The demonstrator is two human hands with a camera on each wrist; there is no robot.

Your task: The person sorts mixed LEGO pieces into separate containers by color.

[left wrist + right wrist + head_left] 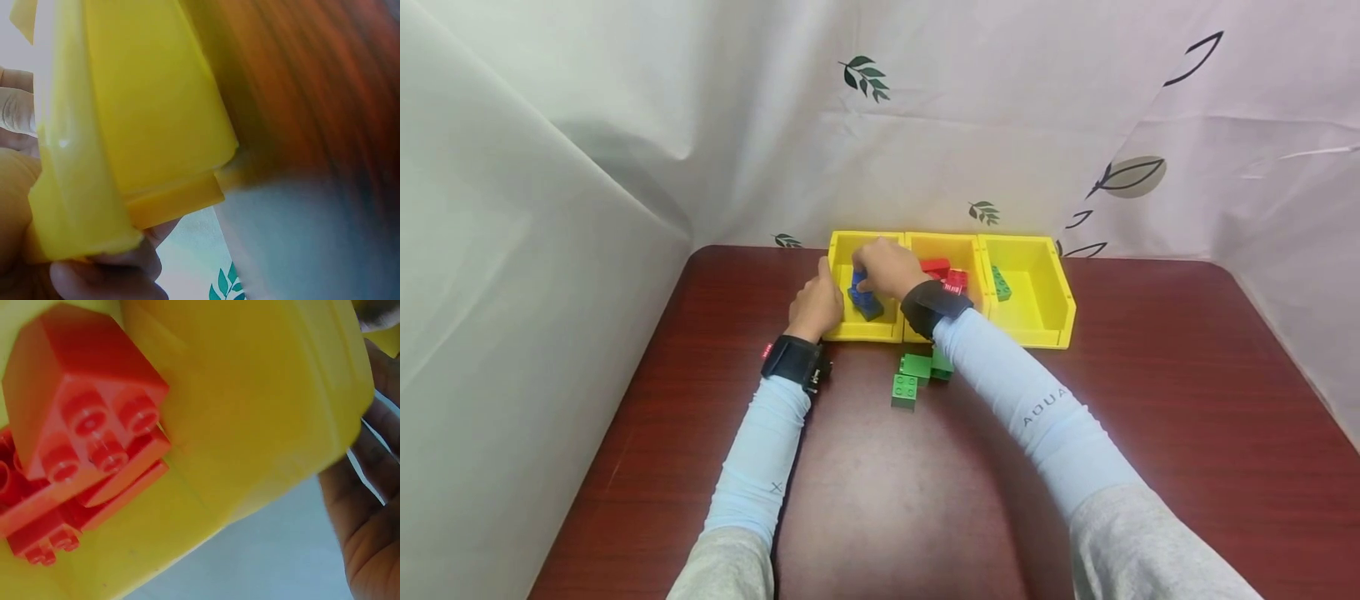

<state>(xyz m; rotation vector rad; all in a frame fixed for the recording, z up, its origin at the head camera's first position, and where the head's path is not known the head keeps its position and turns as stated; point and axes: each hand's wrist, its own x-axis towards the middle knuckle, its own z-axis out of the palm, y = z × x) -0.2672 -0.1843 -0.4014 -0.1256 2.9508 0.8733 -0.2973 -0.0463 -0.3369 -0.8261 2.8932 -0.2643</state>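
Observation:
Three yellow bins stand side by side in the head view. My left hand [816, 308] grips the outer side wall of the left yellow bin [865, 332]; in the left wrist view the fingers [106, 278] wrap around its edge. Reaching across into that bin, my right hand [889, 268] has curled fingers and pinches a blue brick [858, 279] above other blue bricks [867, 304]. Its fingertips are hidden behind the bin wall in the right wrist view. Red bricks [94, 406] lie in the middle bin [250, 394], below my right wrist.
The right yellow bin [1030, 312] has green studded bricks [1001, 284] against its left wall. Several green bricks [905, 390] lie on the dark red table [880, 500] in front of the bins, partly under the right forearm. A white patterned curtain [925, 150] hangs behind.

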